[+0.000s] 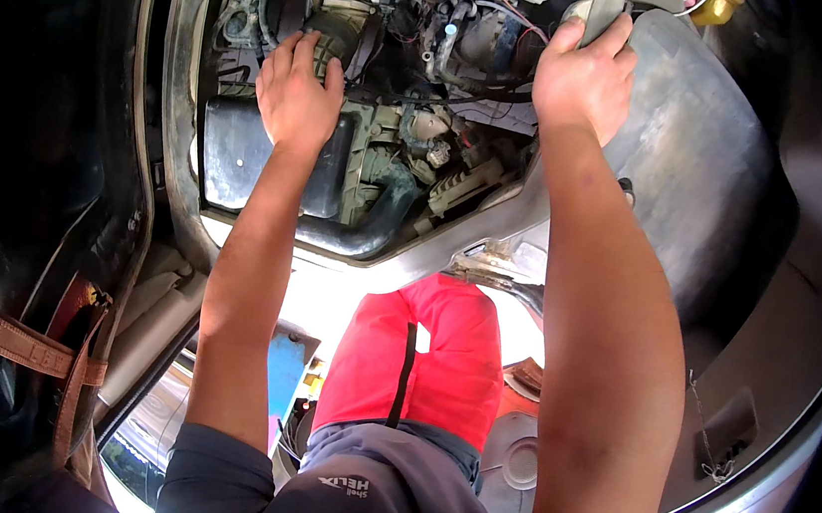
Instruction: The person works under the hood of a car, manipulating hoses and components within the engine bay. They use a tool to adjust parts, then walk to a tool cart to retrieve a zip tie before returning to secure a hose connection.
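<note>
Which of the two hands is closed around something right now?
The right hand, its fingers curled over a grey part at the engine bay's edge; the left hand lies open by the ribbed duct.

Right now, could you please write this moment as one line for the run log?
left hand: spread over ribbed air hose | right hand: gripping grey metal edge | near left hand: black air-filter box
</note>
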Tool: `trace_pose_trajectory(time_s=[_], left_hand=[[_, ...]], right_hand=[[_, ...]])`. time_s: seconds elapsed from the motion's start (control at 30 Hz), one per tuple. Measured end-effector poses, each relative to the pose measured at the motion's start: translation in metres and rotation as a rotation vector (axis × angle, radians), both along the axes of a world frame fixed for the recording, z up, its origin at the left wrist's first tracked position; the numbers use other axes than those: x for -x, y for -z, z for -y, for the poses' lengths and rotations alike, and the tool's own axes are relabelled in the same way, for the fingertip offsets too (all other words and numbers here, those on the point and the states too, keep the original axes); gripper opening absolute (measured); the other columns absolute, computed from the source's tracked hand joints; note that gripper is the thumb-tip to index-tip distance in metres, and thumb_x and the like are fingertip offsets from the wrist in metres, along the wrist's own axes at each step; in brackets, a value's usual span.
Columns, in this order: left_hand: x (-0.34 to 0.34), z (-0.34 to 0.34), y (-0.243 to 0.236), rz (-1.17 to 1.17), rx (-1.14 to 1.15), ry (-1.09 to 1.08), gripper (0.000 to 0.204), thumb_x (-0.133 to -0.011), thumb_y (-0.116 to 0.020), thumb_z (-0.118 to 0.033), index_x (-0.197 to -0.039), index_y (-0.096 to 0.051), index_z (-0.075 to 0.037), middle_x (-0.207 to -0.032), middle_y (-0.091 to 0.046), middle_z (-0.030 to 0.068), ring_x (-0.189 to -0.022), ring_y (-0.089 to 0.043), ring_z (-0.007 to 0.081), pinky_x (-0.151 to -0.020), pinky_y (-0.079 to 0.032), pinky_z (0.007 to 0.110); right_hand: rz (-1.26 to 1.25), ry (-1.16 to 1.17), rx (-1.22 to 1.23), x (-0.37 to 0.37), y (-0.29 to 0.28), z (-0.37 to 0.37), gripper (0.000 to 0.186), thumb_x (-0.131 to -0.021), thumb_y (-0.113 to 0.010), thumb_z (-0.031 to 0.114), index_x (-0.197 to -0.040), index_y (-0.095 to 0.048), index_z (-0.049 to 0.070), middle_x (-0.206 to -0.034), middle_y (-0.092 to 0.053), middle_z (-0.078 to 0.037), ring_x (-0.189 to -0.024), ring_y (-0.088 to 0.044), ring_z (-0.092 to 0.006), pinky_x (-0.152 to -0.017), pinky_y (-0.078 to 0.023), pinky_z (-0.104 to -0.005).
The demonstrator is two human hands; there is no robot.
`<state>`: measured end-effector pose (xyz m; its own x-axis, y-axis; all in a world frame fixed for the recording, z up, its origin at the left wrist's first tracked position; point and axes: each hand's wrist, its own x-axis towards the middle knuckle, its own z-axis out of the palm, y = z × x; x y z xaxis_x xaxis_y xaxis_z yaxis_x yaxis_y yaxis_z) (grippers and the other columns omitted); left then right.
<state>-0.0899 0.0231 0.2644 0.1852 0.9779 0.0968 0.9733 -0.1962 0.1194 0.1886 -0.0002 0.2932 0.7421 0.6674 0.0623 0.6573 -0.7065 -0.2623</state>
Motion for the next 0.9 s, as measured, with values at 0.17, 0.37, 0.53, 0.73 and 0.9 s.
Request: trace_pose_trajectory(time_s=[0.17, 0.37, 0.53, 0.73, 0.9], left_hand=[[0.003, 0.001, 0.002, 0.01, -0.037, 0.0, 0.04, -0.088, -0.064, -0.03, -0.124, -0.061, -0.013, -0.129, -0.059, 0.0078, -0.12, -0.054, 0.0294, -0.103, -0.039, 0.041], [0.003, 0.002, 0.004, 0.013, -0.026, 0.0, 0.042, -0.087, -0.063, -0.031, -0.125, -0.061, -0.013, -0.131, -0.057, 0.0069, -0.123, -0.05, 0.027, -0.104, -0.037, 0.041], [0.01, 0.003, 0.013, 0.046, -0.042, 0.01, 0.042, -0.088, -0.062, -0.033, -0.125, -0.061, -0.013, -0.13, -0.057, 0.0071, -0.122, -0.05, 0.0277, -0.105, -0.037, 0.041], [0.011, 0.001, 0.014, 0.011, -0.072, 0.005, 0.042, -0.086, -0.062, -0.035, -0.122, -0.062, -0.013, -0.13, -0.058, 0.0074, -0.119, -0.053, 0.0287, -0.103, -0.039, 0.041], [0.011, 0.002, 0.012, 0.021, -0.095, 0.01, 0.039, -0.088, -0.063, -0.033, -0.122, -0.062, -0.014, -0.128, -0.059, 0.0068, -0.117, -0.055, 0.0284, -0.101, -0.041, 0.04]], right_hand=[[0.042, -0.027, 0.0, -0.001, 0.003, 0.001, 0.061, -0.094, -0.045, 0.044, -0.14, -0.039, 0.004, -0.121, -0.057, -0.023, -0.109, -0.059, -0.0371, -0.091, -0.049, -0.0455], [-0.01, 0.041, 0.02, 0.004, -0.007, 0.0, 0.057, -0.093, -0.048, 0.041, -0.14, -0.045, 0.009, -0.124, -0.058, -0.02, -0.11, -0.059, -0.0361, -0.092, -0.049, -0.0461], [-0.08, 0.061, 0.088, 0.012, -0.026, -0.005, 0.059, -0.098, -0.043, 0.042, -0.15, -0.03, 0.016, -0.126, -0.056, -0.022, -0.111, -0.059, -0.0414, -0.093, -0.048, -0.049], [-0.067, 0.08, 0.086, 0.021, -0.035, -0.003, 0.054, -0.098, -0.043, 0.042, -0.144, -0.037, 0.014, -0.123, -0.057, -0.022, -0.11, -0.058, -0.0407, -0.092, -0.047, -0.0503], [0.096, -0.304, -0.156, -0.009, -0.003, 0.01, 0.04, -0.092, -0.052, 0.033, -0.126, -0.049, 0.011, -0.11, -0.06, -0.018, -0.099, -0.059, -0.0359, -0.084, -0.048, -0.0457]])
